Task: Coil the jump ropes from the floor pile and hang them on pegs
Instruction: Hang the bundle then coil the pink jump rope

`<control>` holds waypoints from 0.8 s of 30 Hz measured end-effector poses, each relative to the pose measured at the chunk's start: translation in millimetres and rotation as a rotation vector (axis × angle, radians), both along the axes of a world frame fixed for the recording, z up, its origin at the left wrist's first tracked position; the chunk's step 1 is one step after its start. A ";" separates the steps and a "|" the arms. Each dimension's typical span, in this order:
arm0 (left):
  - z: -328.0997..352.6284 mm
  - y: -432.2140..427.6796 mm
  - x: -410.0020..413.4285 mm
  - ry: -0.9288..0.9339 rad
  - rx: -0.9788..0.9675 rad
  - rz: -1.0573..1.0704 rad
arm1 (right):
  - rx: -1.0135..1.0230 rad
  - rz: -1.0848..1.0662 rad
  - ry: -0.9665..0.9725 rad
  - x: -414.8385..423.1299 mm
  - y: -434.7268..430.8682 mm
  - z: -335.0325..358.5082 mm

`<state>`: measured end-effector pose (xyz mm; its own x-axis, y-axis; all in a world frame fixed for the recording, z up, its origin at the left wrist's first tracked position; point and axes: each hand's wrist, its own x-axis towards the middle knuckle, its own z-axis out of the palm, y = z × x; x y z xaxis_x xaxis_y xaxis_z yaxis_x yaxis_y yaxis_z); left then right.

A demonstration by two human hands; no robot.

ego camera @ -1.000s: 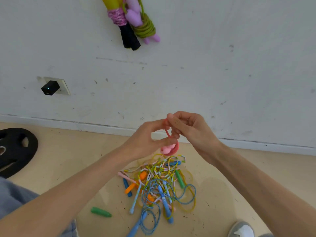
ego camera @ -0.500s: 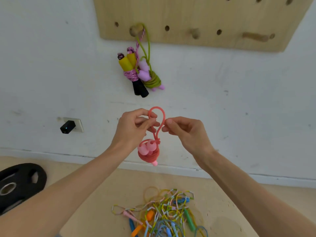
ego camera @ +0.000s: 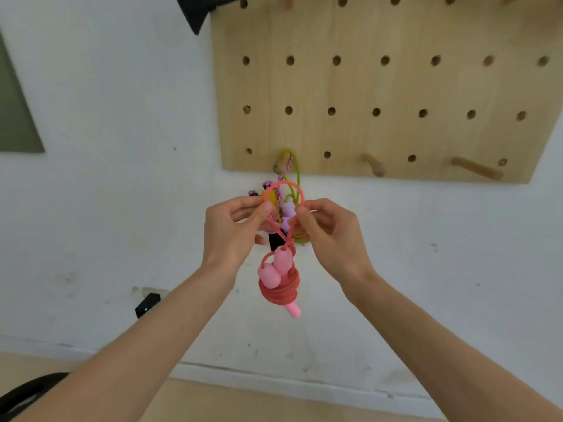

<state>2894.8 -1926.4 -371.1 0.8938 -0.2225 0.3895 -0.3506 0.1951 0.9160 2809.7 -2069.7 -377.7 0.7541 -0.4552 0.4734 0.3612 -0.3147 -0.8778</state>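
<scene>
Pinching the pink rope (ego camera: 278, 287) by its loop: left hand (ego camera: 234, 229), right hand (ego camera: 332, 236) (hung ropes (ego camera: 288, 210) behind mostly hidden).

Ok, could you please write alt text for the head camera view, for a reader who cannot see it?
Two bare hands, left hand and right hand, pinch open the hanging loop of a coiled coral-pink jump rope before a white wall. Above, a light wooden pegboard has one peg carrying other coiled ropes and two free pegs further right.
</scene>
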 end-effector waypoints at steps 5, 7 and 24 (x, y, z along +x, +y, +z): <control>36.9 -16.0 26.8 0.202 -0.119 -0.042 | -0.034 -0.063 -0.026 33.7 -8.7 37.8; 44.2 -21.0 40.8 0.258 -0.128 -0.045 | -0.061 -0.093 0.005 47.2 -13.8 45.5; 33.9 -63.6 95.8 0.040 0.263 0.101 | -0.321 -0.293 0.098 105.3 -53.6 47.8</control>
